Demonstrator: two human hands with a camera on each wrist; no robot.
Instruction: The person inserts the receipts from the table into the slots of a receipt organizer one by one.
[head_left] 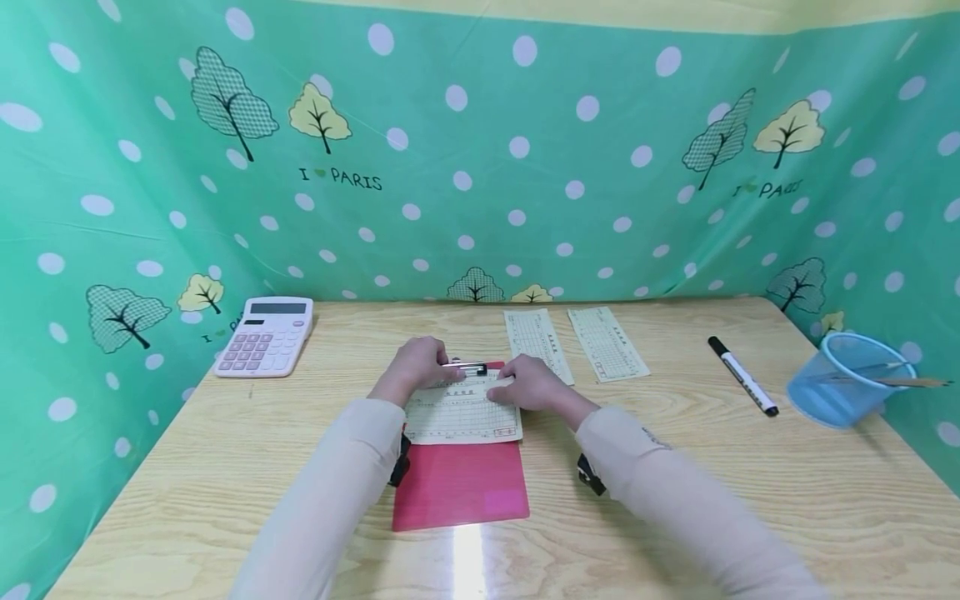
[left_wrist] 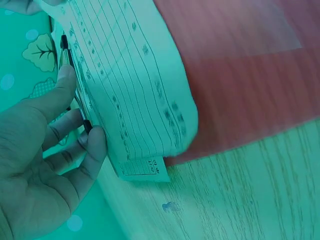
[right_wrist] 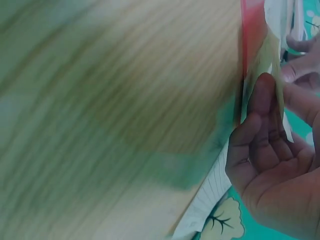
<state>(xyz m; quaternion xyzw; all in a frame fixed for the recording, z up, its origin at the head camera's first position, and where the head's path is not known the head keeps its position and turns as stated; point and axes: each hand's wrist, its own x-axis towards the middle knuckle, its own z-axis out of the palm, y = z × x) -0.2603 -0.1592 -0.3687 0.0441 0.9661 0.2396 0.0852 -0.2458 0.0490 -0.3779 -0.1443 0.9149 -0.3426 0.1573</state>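
Note:
A red clipboard (head_left: 459,492) lies on the table in front of the person, with a printed form (head_left: 450,423) covering its upper half. At its top edge, the left hand (head_left: 418,364) pinches the metal clip (left_wrist: 80,95) with its black-tipped ends between thumb and fingers. The right hand (head_left: 531,385) holds the form's upper right edge, thumb on top; the right wrist view has its fingers (right_wrist: 262,97) curled behind the paper. Lower down, the form lies over the red board, and in the left wrist view a corner of another sheet (left_wrist: 145,170) pokes out beneath it.
Two more printed slips (head_left: 542,343) (head_left: 609,343) lie behind the right hand. A black-and-white marker (head_left: 742,375) and a tilted blue mesh pen cup (head_left: 832,387) with pencils are at the right. At the back left stands a pink calculator (head_left: 262,337). A green patterned curtain (head_left: 480,167) closes off the back.

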